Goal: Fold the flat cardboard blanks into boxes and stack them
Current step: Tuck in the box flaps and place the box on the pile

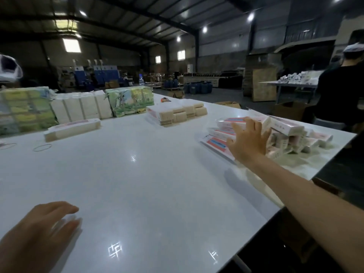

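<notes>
A pile of folded pink-and-white boxes (285,134) lies at the right edge of the white table (147,174). My right hand (247,140) reaches out to the pile's left side with fingers spread and straight, over the pink flat pieces (215,143) there. My left hand (45,229) hovers low over the table's near left with relaxed fingers and holds nothing. A bundle of flat blanks (72,129) lies at the left, and another stack of blanks (177,113) sits further back in the middle.
Wrapped green-printed packs (25,109) and white bundles (82,107) line the far left of the table. Rubber bands (42,147) lie on the left. A person in black (340,89) stands at the right by another table.
</notes>
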